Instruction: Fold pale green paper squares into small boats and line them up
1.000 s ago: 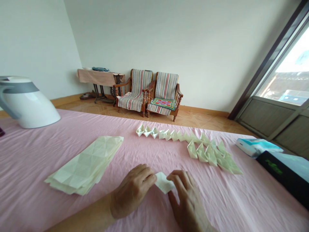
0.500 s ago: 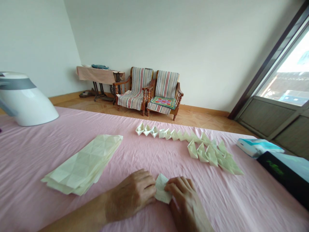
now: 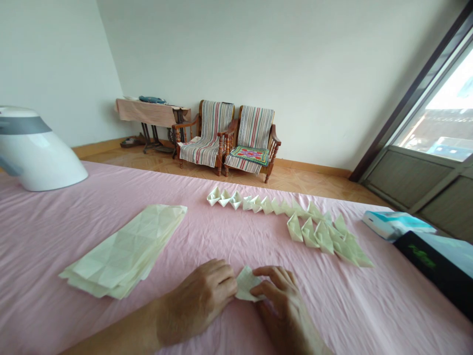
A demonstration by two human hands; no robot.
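Observation:
A small folded piece of pale paper [image 3: 246,283] lies between my hands on the pink cloth [image 3: 207,236]. My left hand [image 3: 203,296] is closed at its left edge, fingertips hidden under the knuckles. My right hand [image 3: 281,301] grips the paper's right side, index and middle fingers bent over it, the thumb mostly hidden. Beyond them runs a line of folded paper boats [image 3: 266,204], with a second short row of boats [image 3: 318,236] nearer on the right. To the left lies a stack of creased paper sheets [image 3: 125,251].
A white and grey jug [image 3: 48,158] stands at the left edge. On the right are a blue and white packet [image 3: 395,224] and a black box [image 3: 421,261]. Two wooden armchairs [image 3: 247,133] and a cloth-covered sewing table [image 3: 148,116] stand across the floor.
My right hand's fingers have lifted and spread slightly over the paper, and its lower edge has shifted up. My left hand stays almost in place.

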